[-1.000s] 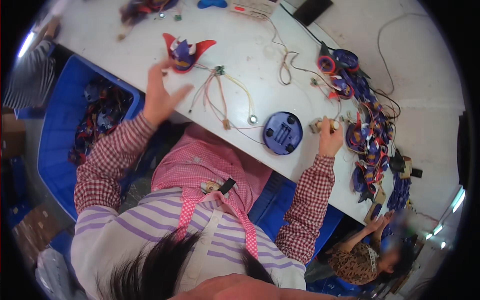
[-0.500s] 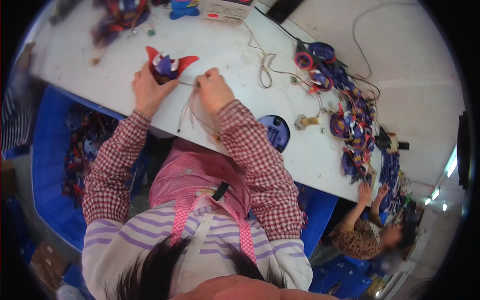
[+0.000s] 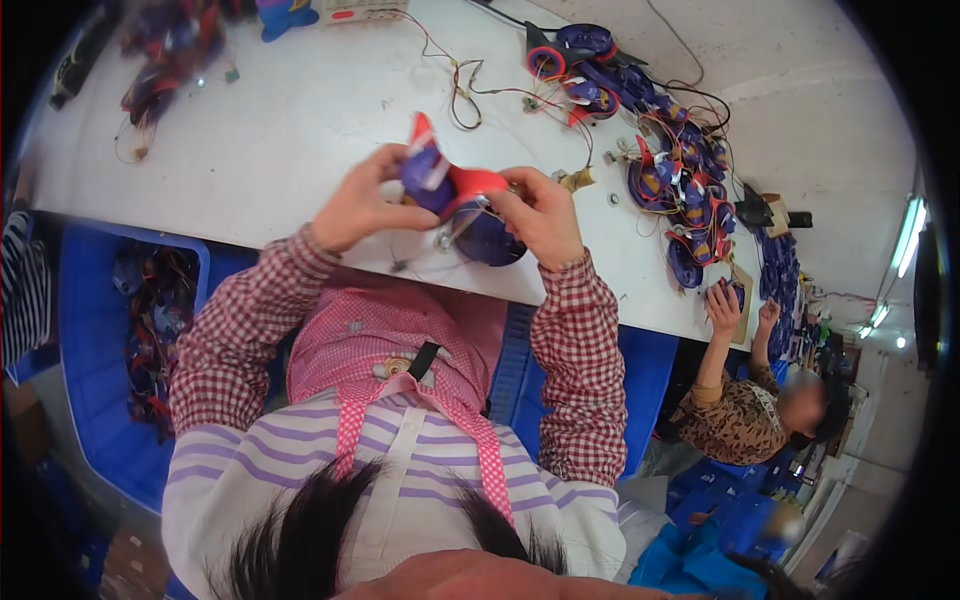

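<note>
A purple toy head (image 3: 428, 190) with red horns and white details is between my hands, just above the table's near edge. Its body is gripped in my left hand (image 3: 362, 203), thumb below and fingers behind. At the tip of its right red horn (image 3: 478, 184), my right hand (image 3: 543, 215) is closed, thumb and forefinger pinching there. Directly below the head is a round dark purple shell (image 3: 490, 243), its rim close to my right thumb. Thin wires (image 3: 455, 238) and a small round part hang between head and shell. Motion blur softens the details.
A heap of purple and red toy parts (image 3: 690, 190) with wires lines the table's right side. More parts (image 3: 175, 60) lie far left, near a blue figure (image 3: 285, 18). Blue bins (image 3: 85, 360) stand below the table. A co-worker (image 3: 740, 410) handles parts at right.
My view has shifted right. The toy head has moved right and tilted, now over the round shell. My right hand has gone from the thin wires to the head's right horn.
</note>
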`<state>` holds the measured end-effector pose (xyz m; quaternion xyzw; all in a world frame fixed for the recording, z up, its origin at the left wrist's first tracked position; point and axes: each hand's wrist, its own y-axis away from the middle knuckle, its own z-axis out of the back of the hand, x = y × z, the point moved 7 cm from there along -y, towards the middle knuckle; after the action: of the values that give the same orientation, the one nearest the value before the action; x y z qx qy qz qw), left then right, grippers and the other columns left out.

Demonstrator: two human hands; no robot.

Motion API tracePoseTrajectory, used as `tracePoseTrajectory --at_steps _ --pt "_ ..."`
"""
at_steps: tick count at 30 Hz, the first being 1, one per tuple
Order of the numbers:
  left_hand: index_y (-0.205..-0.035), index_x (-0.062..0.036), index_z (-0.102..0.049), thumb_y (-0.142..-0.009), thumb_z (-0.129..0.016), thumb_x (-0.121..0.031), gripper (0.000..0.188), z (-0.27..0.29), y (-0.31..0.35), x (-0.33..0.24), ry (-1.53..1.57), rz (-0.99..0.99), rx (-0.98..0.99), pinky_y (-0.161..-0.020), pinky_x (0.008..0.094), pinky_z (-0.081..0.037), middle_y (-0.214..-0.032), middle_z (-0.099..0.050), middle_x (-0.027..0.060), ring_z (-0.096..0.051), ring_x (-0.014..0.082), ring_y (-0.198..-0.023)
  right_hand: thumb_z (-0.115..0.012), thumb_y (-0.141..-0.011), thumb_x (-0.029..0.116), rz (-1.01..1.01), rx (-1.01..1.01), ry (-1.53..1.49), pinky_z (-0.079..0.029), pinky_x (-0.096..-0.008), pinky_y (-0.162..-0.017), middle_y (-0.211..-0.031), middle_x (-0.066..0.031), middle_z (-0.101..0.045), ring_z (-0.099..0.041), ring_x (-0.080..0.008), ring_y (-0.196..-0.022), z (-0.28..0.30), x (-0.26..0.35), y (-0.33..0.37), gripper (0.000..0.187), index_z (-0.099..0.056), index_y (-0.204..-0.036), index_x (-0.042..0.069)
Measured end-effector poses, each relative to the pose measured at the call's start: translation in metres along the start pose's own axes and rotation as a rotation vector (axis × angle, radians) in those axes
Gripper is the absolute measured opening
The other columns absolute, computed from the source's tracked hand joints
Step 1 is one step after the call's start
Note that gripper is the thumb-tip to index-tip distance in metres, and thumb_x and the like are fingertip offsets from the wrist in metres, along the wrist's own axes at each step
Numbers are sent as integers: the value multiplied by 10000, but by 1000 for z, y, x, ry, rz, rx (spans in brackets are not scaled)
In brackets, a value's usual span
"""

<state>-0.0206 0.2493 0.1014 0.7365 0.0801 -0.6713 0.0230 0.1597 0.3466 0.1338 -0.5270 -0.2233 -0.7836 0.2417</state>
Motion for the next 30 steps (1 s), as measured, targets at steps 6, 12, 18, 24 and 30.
tracePoseTrajectory --at_steps 6,12,18,24,30 --pt "-1156 15 -502 -559 -842 -145 705 -66 -15 29 -490 27 61 -874 319 -441 -1060 -564 133 -535 219 -962 -676 -721 69 416 -378 603 -416 -273 -674 -846 -71 -528 -502 -176 -768 29 -53 22 221 -590 -919 23" --pt "-1037 -8 -516 -499 -846 -297 695 -79 -16 21 -656 -362 -105 -884 362 -405 -1022 -526 157 -493 293 -914 -647 -781 70 205 -423 -61 -466 -295 -777 -1006 -128 -541 -540 -212 -860 28 -79 26 313 -513 -1059 19" --pt "-1108 -15 -397 -549 -853 -110 728 -12 28 -14 180 -117 -146 -823 303 -463 -1079 -524 113 -533 201 -920 -635 -829 77 355 -118 17 -446 -302 -856 -1034 -99 -529 -518 -209 -959 -41 48 1 326 -503 -1122 24" --pt "-1378 -95 -321 -585 -683 132 901 194 142 -65 394 -170 -703 -818 329 -518 -1211 -538 127 -599 252 -961 -658 -794 102 300 215 -276 -425 -329 -851 -1140 -110 -469 -445 -229 -1041 -137 91 -21 418 -512 -1179 27" --pt "-1366 -103 -386 -763 -710 -75 684 503 210 -84 -377 -212 -986 -878 272 -451 -1192 -565 103 -598 197 -972 -709 -674 287 507 24 688 -377 -443 -877 -1109 -151 -480 -463 -340 -1005 -188 25 -27 496 -548 -1092 73"
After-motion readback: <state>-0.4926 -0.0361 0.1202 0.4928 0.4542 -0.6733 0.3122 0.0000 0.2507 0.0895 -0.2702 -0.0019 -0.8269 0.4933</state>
